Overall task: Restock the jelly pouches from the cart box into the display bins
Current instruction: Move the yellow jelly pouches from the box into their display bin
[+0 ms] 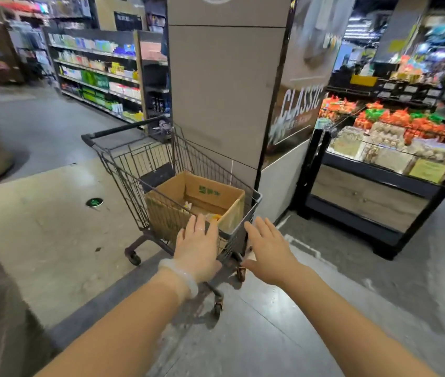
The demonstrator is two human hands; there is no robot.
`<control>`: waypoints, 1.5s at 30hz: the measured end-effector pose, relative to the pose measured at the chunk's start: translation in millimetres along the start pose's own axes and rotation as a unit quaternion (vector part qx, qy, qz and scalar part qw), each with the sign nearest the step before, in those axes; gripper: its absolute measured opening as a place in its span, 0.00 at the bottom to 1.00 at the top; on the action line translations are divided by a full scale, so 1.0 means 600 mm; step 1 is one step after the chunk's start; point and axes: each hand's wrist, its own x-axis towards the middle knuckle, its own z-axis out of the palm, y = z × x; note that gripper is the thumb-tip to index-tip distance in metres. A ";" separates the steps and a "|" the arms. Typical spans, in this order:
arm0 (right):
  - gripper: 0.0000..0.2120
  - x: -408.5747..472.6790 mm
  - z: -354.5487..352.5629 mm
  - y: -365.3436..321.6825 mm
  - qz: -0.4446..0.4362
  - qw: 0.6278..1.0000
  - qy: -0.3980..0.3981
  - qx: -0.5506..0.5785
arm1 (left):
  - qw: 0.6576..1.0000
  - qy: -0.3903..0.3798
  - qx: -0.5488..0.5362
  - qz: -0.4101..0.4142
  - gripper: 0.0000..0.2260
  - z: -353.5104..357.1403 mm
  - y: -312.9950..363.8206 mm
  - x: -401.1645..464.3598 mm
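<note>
An open cardboard box (pixel 210 193) sits in a small wire shopping cart (pixel 123 161) in the middle of the aisle. A few pouches (pixel 211 216) show at the box's bottom, partly hidden by my left hand. My left hand (pixel 198 247), fingers straight and spread, is stretched out over the cart's near end at the box's edge. My right hand (pixel 268 253) is also flat and open, just right of the cart's near corner. Neither hand holds anything. Display bins (pixel 395 151) with packaged goods stand at the right.
A wide grey pillar (pixel 224 91) rises right behind the cart. The black-framed display stand (pixel 365 197) is to the right, with orange and green packs further back. Stocked shelves (pixel 96 77) line the far left aisle. Bare floor lies left of the cart.
</note>
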 end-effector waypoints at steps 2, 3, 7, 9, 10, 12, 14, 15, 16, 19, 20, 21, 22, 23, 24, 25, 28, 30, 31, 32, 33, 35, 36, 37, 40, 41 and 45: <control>0.40 0.053 -0.003 0.026 0.006 1.000 -0.009 0.007 | 1.000 0.000 0.005 0.008 0.41 -0.001 0.006 0.064; 0.40 0.082 -0.004 0.041 0.007 1.000 -0.011 0.010 | 1.000 0.002 0.008 0.013 0.41 0.001 0.010 0.099; 0.40 0.209 -0.001 0.105 0.000 1.000 -0.014 0.014 | 1.000 -0.006 0.016 0.018 0.41 0.012 0.025 0.232; 0.41 0.282 0.001 0.138 -0.012 1.000 -0.020 0.010 | 1.000 -0.014 0.013 0.007 0.40 0.022 0.031 0.302; 0.41 0.321 0.001 0.155 -0.020 1.000 -0.022 0.008 | 1.000 -0.016 0.012 -0.001 0.39 0.029 0.034 0.340; 0.41 0.405 0.003 0.190 -0.041 0.999 -0.026 0.005 | 1.000 -0.019 0.006 -0.022 0.37 0.042 0.039 0.418; 0.40 0.486 0.001 0.223 -0.067 0.997 -0.043 0.003 | 0.998 -0.031 -0.006 -0.055 0.37 0.049 0.046 0.494; 0.39 0.525 -0.001 0.238 -0.080 0.995 -0.051 0.001 | 0.997 -0.036 -0.012 -0.072 0.37 0.051 0.049 0.532; 0.38 0.563 -0.005 0.253 -0.093 0.994 -0.053 -0.002 | 0.995 -0.036 -0.020 -0.088 0.37 0.053 0.051 0.570; 0.37 0.672 -0.010 0.283 -0.130 0.990 -0.053 -0.017 | 0.991 -0.020 -0.046 -0.121 0.36 0.060 0.046 0.661; 0.37 0.702 -0.008 0.287 -0.141 0.988 -0.059 -0.021 | 0.990 -0.021 -0.052 -0.129 0.36 0.063 0.041 0.680; 0.37 0.731 -0.005 0.289 -0.153 0.986 -0.066 -0.021 | 0.988 -0.022 -0.056 -0.141 0.37 0.066 0.034 0.699; 0.36 0.758 0.001 0.288 -0.167 0.983 -0.074 -0.020 | 0.985 -0.024 -0.059 -0.158 0.37 0.070 0.023 0.715; 0.36 0.784 0.009 0.285 -0.182 0.980 -0.084 -0.020 | 0.982 -0.026 -0.061 -0.179 0.37 0.075 0.011 0.731; 0.36 0.807 0.020 0.280 -0.197 0.976 -0.093 -0.022 | 0.977 -0.028 -0.065 -0.202 0.37 0.081 -0.004 0.745; 0.36 0.829 0.031 0.275 -0.211 0.972 -0.102 -0.026 | 0.972 -0.031 -0.067 -0.223 0.36 0.088 -0.019 0.759; 0.37 0.892 0.061 0.260 -0.237 0.961 -0.139 -0.031 | 0.959 -0.049 -0.074 -0.268 0.36 0.108 -0.060 0.797; 0.36 0.938 0.076 0.250 -0.242 0.954 -0.173 -0.031 | 0.951 -0.062 -0.081 -0.292 0.37 0.121 -0.088 0.826; 0.36 0.962 0.084 0.244 -0.243 0.951 -0.186 -0.031 | 0.946 -0.064 -0.089 -0.305 0.37 0.128 -0.103 0.842; 0.35 0.988 0.092 0.238 -0.245 0.950 -0.193 -0.030 | 0.942 -0.063 -0.098 -0.316 0.38 0.134 -0.119 0.858; 0.34 1.014 0.101 0.231 -0.250 0.948 -0.194 -0.028 | 0.938 -0.060 -0.109 -0.324 0.37 0.141 -0.136 0.875; 0.36 1.066 0.115 0.214 -0.261 0.943 -0.207 -0.032 | 0.928 -0.063 -0.132 -0.344 0.36 0.156 -0.167 0.908; 0.37 1.091 0.122 0.205 -0.265 0.938 -0.221 -0.037 | 0.921 -0.067 -0.140 -0.356 0.36 0.165 -0.183 0.921; 0.38 1.117 0.130 0.194 -0.268 0.933 -0.235 -0.042 | 0.916 -0.067 -0.147 -0.368 0.36 0.173 -0.199 0.934; 0.39 1.181 0.166 0.165 -0.273 0.925 -0.260 -0.043 | 0.901 -0.066 -0.161 -0.398 0.37 0.206 -0.246 0.967; 0.38 1.196 0.181 0.156 -0.271 0.923 -0.271 -0.042 | 0.895 -0.068 -0.167 -0.408 0.37 0.218 -0.259 0.974; 0.36 1.240 0.261 0.137 -0.262 0.906 -0.330 -0.052 | 0.876 -0.069 -0.192 -0.436 0.39 0.284 -0.301 0.998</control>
